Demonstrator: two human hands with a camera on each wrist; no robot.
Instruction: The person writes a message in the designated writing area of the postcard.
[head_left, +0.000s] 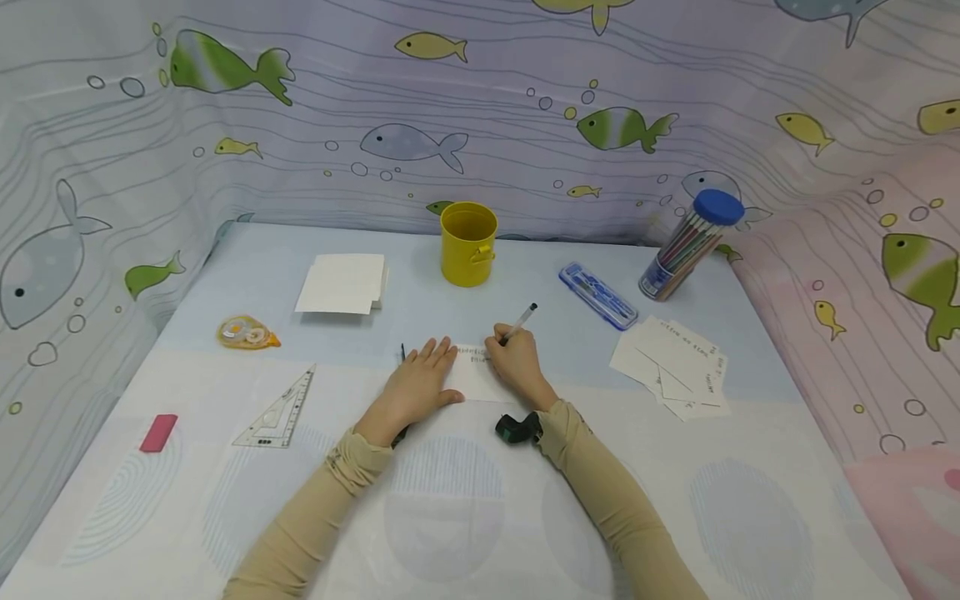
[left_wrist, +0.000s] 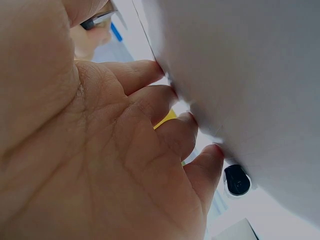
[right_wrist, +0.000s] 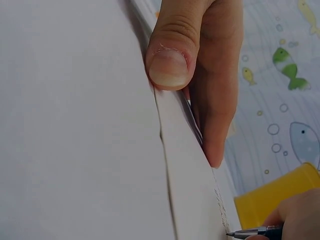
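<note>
Fish-print curtain round a pale counter (head_left: 225,533); small card (head_left: 474,377) lies just in front of the yellow cup (head_left: 468,243); left hand (head_left: 417,385), fingers spread flat, presses the card's left edge; right hand (head_left: 516,360) pinches a pen (head_left: 519,323), tip on the card; best to keep the card pinned flat, with light strokes.

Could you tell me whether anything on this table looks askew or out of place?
Only small things: the cards at right lie fanned out loosely, unlike the neat stack at left, and the pencil tube leans against the curtain.
</note>
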